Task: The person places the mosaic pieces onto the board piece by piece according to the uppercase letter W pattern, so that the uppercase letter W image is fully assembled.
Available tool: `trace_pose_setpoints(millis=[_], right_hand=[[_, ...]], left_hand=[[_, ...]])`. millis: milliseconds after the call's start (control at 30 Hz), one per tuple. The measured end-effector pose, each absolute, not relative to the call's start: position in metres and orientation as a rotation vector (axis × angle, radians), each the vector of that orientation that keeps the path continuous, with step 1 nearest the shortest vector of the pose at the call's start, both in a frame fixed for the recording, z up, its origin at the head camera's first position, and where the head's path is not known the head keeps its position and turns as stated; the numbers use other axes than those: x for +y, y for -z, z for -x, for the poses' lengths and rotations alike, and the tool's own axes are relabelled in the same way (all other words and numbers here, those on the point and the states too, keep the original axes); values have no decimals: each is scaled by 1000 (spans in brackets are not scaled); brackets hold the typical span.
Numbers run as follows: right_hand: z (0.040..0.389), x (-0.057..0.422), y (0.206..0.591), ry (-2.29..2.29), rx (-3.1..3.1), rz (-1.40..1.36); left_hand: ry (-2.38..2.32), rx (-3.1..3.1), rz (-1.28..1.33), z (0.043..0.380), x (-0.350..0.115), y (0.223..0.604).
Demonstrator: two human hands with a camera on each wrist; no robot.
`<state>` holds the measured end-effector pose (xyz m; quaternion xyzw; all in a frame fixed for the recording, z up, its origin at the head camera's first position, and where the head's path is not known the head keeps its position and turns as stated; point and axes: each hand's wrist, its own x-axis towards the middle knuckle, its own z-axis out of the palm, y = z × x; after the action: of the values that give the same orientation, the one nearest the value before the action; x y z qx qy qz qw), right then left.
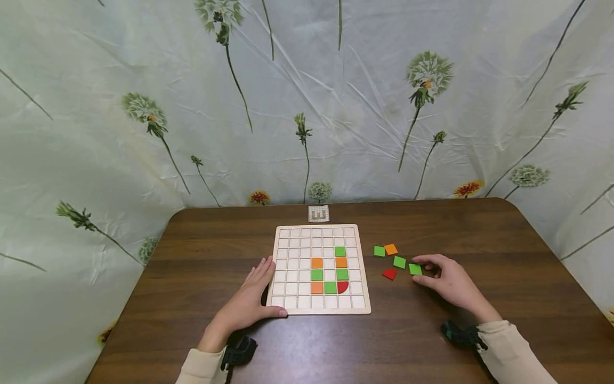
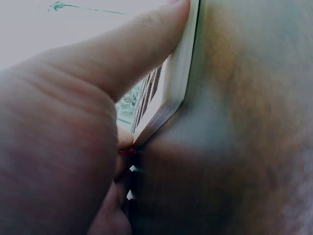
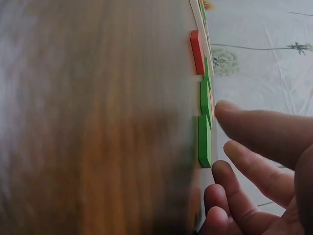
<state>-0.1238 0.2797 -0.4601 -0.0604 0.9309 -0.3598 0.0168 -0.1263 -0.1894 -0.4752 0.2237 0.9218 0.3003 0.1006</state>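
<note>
A square wooden grid board (image 1: 292,313) lies on the table, with several green and orange square tiles and a red rounded tile (image 1: 342,287) set in its cells. My left hand (image 1: 251,297) rests along the board's left side, fingers extended, thumb on the near left corner; the left wrist view shows that thumb (image 2: 146,36) against the board's edge. Around the closest loose green tile (image 1: 415,269), my right hand (image 1: 448,280) holds thumb and index finger apart, one on either side. From the right wrist, the fingertips appear just above this green tile (image 3: 204,142).
Loose beside the board are two more green tiles, one farther back (image 1: 379,251) and one nearer (image 1: 400,262), plus an orange tile (image 1: 390,249) and a red tile (image 1: 389,274). A small patterned card (image 1: 318,214) lies behind the board. Floral fabric (image 1: 355,106) hangs behind the table.
</note>
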Motion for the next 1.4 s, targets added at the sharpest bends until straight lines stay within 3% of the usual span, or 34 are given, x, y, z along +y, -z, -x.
trace_pose_setpoints(millis=[1400], right_hand=[[128,282,455,919,2939,289]], left_hand=[[-885,2711,-647,126,-190,476]])
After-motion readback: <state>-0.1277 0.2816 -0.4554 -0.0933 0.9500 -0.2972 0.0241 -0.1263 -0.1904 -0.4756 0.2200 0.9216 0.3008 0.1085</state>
